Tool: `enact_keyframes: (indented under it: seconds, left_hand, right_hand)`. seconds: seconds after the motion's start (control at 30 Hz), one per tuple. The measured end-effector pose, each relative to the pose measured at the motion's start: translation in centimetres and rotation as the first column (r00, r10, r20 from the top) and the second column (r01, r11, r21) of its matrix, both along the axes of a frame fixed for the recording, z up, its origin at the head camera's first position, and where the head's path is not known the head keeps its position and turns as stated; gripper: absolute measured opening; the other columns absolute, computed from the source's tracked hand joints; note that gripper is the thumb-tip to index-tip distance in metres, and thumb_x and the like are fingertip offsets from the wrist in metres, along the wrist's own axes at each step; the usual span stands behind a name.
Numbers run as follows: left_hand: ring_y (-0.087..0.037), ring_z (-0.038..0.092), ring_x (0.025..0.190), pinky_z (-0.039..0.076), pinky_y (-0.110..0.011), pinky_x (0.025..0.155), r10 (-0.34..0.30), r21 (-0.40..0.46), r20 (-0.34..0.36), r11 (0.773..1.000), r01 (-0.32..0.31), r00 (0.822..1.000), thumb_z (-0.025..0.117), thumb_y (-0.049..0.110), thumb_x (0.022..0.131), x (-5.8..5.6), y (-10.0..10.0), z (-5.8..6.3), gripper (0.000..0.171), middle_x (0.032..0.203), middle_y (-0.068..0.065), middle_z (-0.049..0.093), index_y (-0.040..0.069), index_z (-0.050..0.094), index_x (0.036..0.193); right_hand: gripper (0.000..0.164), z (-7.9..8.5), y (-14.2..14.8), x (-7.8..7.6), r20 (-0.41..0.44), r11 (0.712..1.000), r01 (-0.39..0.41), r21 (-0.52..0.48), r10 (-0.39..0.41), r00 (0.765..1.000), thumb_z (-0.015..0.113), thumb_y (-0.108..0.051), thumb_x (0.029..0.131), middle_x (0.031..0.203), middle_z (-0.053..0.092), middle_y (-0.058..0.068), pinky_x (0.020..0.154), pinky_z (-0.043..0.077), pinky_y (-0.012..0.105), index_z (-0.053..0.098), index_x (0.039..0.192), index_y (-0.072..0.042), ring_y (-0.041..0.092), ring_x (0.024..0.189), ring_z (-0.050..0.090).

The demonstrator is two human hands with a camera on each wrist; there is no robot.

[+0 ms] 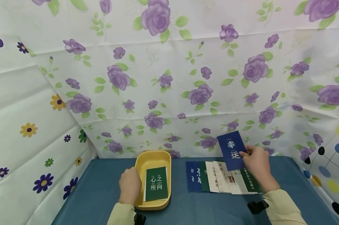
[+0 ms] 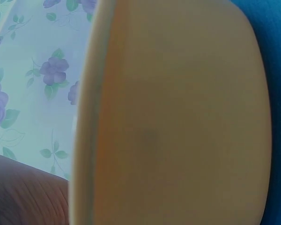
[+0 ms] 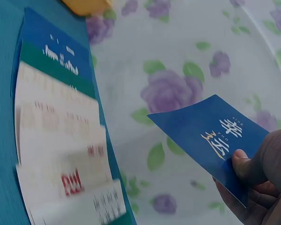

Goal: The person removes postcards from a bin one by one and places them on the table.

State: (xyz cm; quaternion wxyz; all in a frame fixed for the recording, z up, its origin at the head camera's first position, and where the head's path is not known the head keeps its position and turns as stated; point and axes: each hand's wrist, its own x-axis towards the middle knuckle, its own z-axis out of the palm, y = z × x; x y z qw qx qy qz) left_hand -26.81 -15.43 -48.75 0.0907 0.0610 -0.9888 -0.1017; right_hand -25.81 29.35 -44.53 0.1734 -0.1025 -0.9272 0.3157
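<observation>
My right hand (image 1: 258,164) pinches a blue card (image 1: 228,149) with white characters, thumb on its printed face. The card is raised and tilted above a fanned row of cards (image 1: 211,176) in blue, green and white. In the right wrist view, the thumb (image 3: 248,166) lies on one corner of the blue card (image 3: 196,136). My left hand (image 1: 130,184) grips the left rim of a yellow tray (image 1: 153,155). A green card (image 1: 156,183) with white characters lies in it, over a white one. The left wrist view is filled by the tray's outer wall (image 2: 187,112).
A dark blue-green cloth (image 1: 102,184) covers the table. Behind it rises a white floral backdrop (image 1: 169,103), with a patterned sheet (image 1: 28,103) on the left and a dotted one (image 1: 332,165) on the right.
</observation>
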Motion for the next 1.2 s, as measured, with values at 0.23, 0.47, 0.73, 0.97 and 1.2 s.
enact_keyframes:
  seconds: [0.23,0.47,0.73,0.97,1.2]
  left_hand:
    - [-0.03,0.058,0.057,0.046,-0.039,0.044,0.02,-0.006,0.022,1.0,-0.02,1.0,0.057,-0.001,0.085,-0.2,0.0,-0.2,0.005,0.068,-0.016,0.057,-0.002,0.061,0.082]
    - [-0.03,0.058,0.058,0.046,-0.039,0.045,0.014,-0.009,0.005,1.0,-0.014,1.0,0.057,-0.001,0.085,-0.4,0.1,-0.2,0.005,0.068,-0.016,0.057,-0.002,0.061,0.083]
    - [-0.029,0.058,0.058,0.046,-0.039,0.045,0.027,-0.009,-0.006,1.0,-0.027,1.0,0.058,-0.001,0.084,-0.2,0.0,0.1,0.006,0.066,-0.014,0.057,0.0,0.061,0.079]
    - [-0.029,0.058,0.057,0.045,-0.039,0.044,0.016,-0.007,-0.002,1.0,-0.016,1.0,0.057,-0.001,0.084,-0.3,-0.1,0.3,0.007,0.066,-0.015,0.056,-0.001,0.061,0.079]
    - [-0.028,0.057,0.056,0.044,-0.037,0.042,0.019,0.001,0.039,1.0,-0.019,0.999,0.058,0.001,0.084,-0.3,-0.1,-0.1,0.006,0.066,-0.014,0.057,-0.001,0.061,0.08]
  right_hand:
    - [0.038,-0.7,3.7,0.5,-0.002,0.995,0.094,0.035,-0.094,0.996,0.061,-0.019,0.089,0.094,0.062,0.023,0.053,0.047,0.035,0.058,0.115,0.008,0.025,0.07,0.061]
    - [0.044,-0.8,7.2,1.6,0.04,0.99,0.139,0.034,-0.141,0.989,0.061,-0.022,0.089,0.093,0.061,0.026,0.059,0.049,0.039,0.055,0.115,0.013,0.028,0.07,0.061]
    - [0.05,-1.4,10.8,2.1,0.131,0.974,0.21,0.08,-0.219,0.967,0.059,-0.024,0.09,0.11,0.054,0.032,0.063,0.048,0.047,0.049,0.121,0.014,0.045,0.091,0.055]
    - [0.045,-3.1,12.6,2.4,0.228,0.966,0.205,0.16,-0.238,0.944,0.062,-0.023,0.087,0.108,0.055,0.031,0.07,0.041,0.054,0.055,0.113,0.013,0.048,0.091,0.051]
    - [0.045,-5.4,13.7,2.3,0.334,0.97,0.172,0.174,-0.222,0.916,0.066,-0.023,0.083,0.102,0.058,0.029,0.066,0.042,0.051,0.057,0.109,0.012,0.042,0.081,0.056]
